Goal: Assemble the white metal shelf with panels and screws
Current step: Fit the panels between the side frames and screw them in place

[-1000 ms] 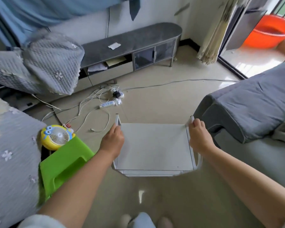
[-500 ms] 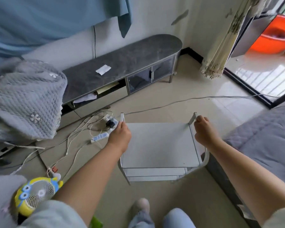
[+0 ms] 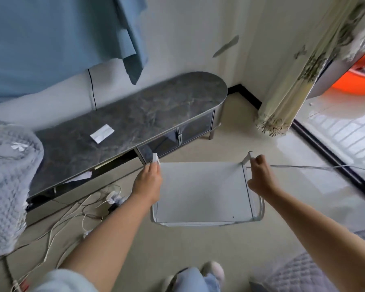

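The white metal shelf [image 3: 202, 190] is in the middle of the view, above the beige floor, its flat top panel facing me and its rounded frame showing at the near edge. My left hand [image 3: 149, 183] grips the shelf's far-left upright post, which sticks up past my fingers. My right hand [image 3: 259, 178] grips the far-right upright post. Both arms reach forward from the bottom of the frame. No screws are visible.
A long dark marble-top TV cabinet [image 3: 135, 121] stands along the wall just beyond the shelf. Tangled white cables and a power strip [image 3: 112, 197] lie on the floor at left. A grey quilt [image 3: 6, 182] is far left, a curtain [image 3: 293, 91] and balcony door track at right, my feet [image 3: 198, 277] below.
The view has tilted up and turned toward the wall and cabinet. The shelf, held in both hands, has come closer to the cabinet. The green stool and yellow fan have left the view.
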Available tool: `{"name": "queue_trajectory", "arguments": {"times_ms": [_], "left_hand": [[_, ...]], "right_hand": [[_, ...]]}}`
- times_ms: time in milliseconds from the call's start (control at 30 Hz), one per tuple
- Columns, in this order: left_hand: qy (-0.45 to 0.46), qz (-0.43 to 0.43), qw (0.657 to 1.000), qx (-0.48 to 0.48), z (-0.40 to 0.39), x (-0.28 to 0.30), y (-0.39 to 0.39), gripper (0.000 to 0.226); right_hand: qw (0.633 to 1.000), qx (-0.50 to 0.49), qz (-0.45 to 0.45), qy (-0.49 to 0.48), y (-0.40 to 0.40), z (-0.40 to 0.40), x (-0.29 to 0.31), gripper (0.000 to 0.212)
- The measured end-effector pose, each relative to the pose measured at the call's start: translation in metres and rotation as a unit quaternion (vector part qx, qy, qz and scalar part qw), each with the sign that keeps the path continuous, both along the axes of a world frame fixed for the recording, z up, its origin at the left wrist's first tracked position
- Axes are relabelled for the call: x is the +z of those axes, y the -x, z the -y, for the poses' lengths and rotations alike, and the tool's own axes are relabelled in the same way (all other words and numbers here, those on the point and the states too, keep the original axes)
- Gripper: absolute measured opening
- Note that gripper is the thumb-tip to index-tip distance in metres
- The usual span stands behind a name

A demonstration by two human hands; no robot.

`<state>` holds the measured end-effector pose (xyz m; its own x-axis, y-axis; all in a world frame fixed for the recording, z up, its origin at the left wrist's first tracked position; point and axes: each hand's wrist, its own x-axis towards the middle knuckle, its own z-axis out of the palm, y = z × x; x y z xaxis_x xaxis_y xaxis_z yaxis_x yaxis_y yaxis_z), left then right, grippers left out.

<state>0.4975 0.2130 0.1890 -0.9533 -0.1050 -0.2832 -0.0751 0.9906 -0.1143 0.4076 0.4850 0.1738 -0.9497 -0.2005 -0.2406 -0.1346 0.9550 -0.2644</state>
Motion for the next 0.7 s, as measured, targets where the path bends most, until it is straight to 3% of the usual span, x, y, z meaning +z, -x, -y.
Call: {"name": "queue_trajectory", "arguments": {"times_ms": [267,400,500,567,700], "left_hand": [[-0.001,0.031,1.000,0.004,-0.037,-0.008,0.208,0.036],[-0.006,0.054,0.999,-0.009,-0.064,-0.013,0.301,0.037],[-0.010,0.066,0.998,-0.012,-0.088,-0.015,0.371,0.038],[-0.015,0.072,0.997,-0.002,-0.106,-0.018,0.414,0.038],[-0.016,0.072,0.997,0.005,-0.141,-0.024,0.497,0.039]], "right_hand": [[0.998,0.021,0.007,-0.067,0.215,-0.032,-0.003,0.020],[0.994,0.010,0.010,-0.108,0.304,-0.053,-0.001,0.031],[0.993,0.002,0.026,-0.117,0.370,-0.077,-0.003,0.016],[0.990,0.006,0.036,-0.137,0.413,-0.095,-0.006,0.027],[0.989,0.032,0.044,-0.140,0.505,-0.124,-0.012,0.030]]}}
